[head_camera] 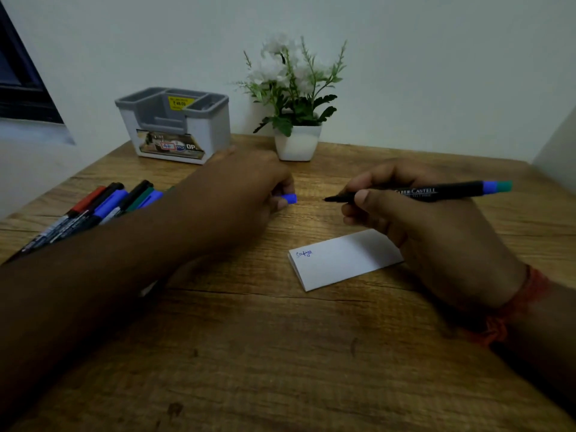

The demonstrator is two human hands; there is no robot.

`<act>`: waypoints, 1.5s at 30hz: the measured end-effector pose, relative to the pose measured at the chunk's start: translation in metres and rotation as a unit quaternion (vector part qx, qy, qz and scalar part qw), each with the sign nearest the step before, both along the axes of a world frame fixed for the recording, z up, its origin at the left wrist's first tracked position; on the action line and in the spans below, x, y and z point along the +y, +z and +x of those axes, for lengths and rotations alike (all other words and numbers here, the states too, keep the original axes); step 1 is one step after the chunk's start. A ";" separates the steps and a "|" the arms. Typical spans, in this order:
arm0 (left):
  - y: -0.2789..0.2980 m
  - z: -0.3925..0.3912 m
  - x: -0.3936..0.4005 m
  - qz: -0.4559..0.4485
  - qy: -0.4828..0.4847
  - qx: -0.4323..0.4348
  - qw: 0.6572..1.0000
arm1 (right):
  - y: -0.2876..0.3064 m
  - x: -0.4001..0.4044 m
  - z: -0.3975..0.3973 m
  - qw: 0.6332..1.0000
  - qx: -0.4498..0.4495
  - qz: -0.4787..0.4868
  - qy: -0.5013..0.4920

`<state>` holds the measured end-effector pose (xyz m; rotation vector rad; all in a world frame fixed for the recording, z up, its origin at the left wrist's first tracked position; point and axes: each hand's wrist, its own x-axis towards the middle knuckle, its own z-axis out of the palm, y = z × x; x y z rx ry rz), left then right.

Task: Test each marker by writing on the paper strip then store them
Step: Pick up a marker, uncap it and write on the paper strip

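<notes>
**Uncapped marker in right hand, blue cap in left, above the paper strip**

Right hand (436,226): fingers curled round an uncapped black-barrelled marker (436,192), thumb and forefinger pinching it near the tip. Marker lies almost level, tip pointing left, blue and teal end sticking out to the right past the knuckles. Tip is in the air over the wooden table (280,353), not touching paper. White lettering on the barrel is partly readable. A red thread band (526,304) sits on the right wrist.

Left hand (249,188): reaches in from the lower left, back of hand facing the camera, fingers curled down and gripping a small blue cap (290,199). Only the cap's end pokes out; the rest is hidden under the fingers.

Paper strip (346,260): white, folded, lying flat on the table just below both hands, its right end covered by the right hand. One small word in blue ink near its left end (too small to read with confidence).

Other markers (103,207): a loose bunch at the left, caps red, black, blue and green; lower ends hidden behind the left forearm, count uncertain.

Grey and white organiser (174,126) stands at the back left, its compartments only partly visible. A potted white-flowered plant (296,98) stands to its right against the wall
</notes>
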<state>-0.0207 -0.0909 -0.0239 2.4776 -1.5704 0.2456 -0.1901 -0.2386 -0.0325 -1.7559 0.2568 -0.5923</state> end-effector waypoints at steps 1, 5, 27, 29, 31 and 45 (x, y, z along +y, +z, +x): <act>0.001 -0.002 0.000 -0.025 -0.010 0.016 1.000 | 0.000 0.000 0.000 1.000 -0.005 0.014 0.004; 0.003 -0.012 0.003 -0.082 -0.041 0.080 0.993 | -0.001 -0.001 0.002 0.998 -0.028 0.042 0.022; 0.005 -0.033 0.006 -0.192 -0.141 0.041 0.970 | 0.002 0.007 0.003 0.999 -0.002 -0.024 0.022; 0.005 -0.036 0.007 -0.215 -0.144 0.054 0.964 | 0.002 0.008 0.004 0.999 -0.004 -0.032 0.015; 0.004 -0.038 0.007 -0.234 -0.139 0.062 0.960 | 0.001 0.009 0.006 1.000 -0.010 -0.025 0.013; 0.024 0.014 0.029 -0.087 0.047 -0.057 0.994 | 0.017 0.022 0.028 0.995 0.017 0.098 0.005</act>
